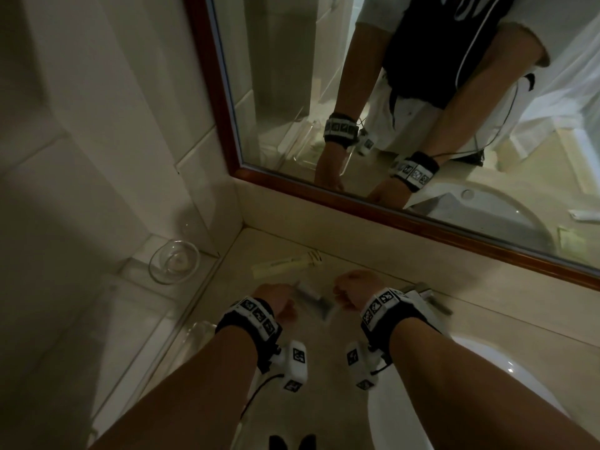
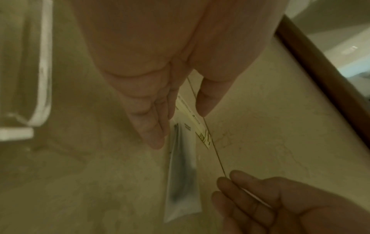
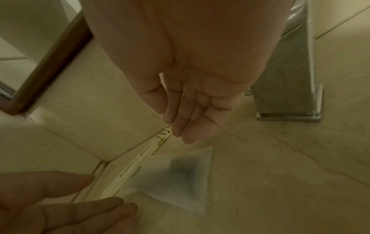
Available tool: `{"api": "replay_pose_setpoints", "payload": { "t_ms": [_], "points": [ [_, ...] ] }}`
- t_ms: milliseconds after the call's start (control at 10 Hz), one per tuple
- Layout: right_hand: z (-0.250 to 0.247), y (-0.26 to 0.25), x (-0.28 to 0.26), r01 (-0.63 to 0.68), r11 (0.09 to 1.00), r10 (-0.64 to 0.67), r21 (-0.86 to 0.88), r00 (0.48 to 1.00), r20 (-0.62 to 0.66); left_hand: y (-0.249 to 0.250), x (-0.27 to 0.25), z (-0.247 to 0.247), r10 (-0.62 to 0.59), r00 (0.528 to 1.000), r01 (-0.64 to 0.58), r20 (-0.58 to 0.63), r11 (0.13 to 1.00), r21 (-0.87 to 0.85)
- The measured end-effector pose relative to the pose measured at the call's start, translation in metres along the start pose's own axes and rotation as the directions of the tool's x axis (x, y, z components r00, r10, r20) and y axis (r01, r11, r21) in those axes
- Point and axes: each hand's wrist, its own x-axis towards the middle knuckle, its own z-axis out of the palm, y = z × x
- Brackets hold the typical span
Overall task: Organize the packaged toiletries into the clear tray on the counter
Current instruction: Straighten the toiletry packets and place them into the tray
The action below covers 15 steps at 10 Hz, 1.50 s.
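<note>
A frosted packet [image 1: 311,300] with a dark item inside lies on the beige counter [image 1: 324,352] between my two hands; it looks blurred. My left hand [image 1: 282,303] hovers just left of it, fingers straight and relaxed, holding nothing [image 2: 180,129]. My right hand [image 1: 344,295] hangs just right of it, fingers also straight and empty [image 3: 174,126]. A cream printed packet [image 1: 285,263] lies along the back wall behind the frosted packet [image 2: 183,174]. The clear tray [image 2: 43,71] stands to the left of my left hand.
A glass bowl [image 1: 173,261] sits on the ledge at the left. A chrome faucet [image 3: 286,71] rises right of my right hand, with the white sink [image 1: 487,384] beyond. A wood-framed mirror [image 1: 422,228] runs above the back wall.
</note>
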Motion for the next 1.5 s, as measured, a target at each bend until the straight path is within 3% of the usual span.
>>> {"api": "replay_pose_setpoints", "payload": {
  "t_ms": [200, 400, 800, 1100, 1200, 1500],
  "points": [
    [0.007, 0.002, 0.011, 0.059, 0.986, -0.045, -0.157, 0.995, 0.092, -0.009, 0.018, 0.007, -0.035, 0.998, 0.040, 0.044, 0.992, -0.119],
    [0.013, 0.013, 0.007, 0.007, 0.993, 0.013, -0.120, 0.986, 0.167, -0.016, 0.019, 0.016, -0.036, 0.996, 0.045, 0.086, 0.994, -0.103],
    [0.009, 0.006, -0.023, -0.093, 0.987, 0.061, 0.128, 0.970, 0.234, -0.020, -0.018, 0.012, 0.121, 0.976, -0.125, 0.182, 0.992, 0.012],
    [-0.006, -0.015, -0.083, 0.109, 0.947, -0.154, 0.303, 0.980, 0.128, -0.016, -0.080, -0.014, 0.234, 0.927, -0.259, 0.294, 0.965, 0.047],
    [-0.006, -0.023, -0.106, 0.197, 0.933, -0.215, 0.301, 0.976, 0.027, -0.016, -0.107, -0.022, 0.273, 0.905, -0.317, 0.326, 0.944, 0.090],
    [-0.006, -0.025, -0.152, 0.350, 0.899, -0.366, 0.263, 0.931, 0.014, -0.037, -0.160, -0.046, 0.370, 0.862, -0.414, 0.345, 0.909, 0.058]
  ]
}}
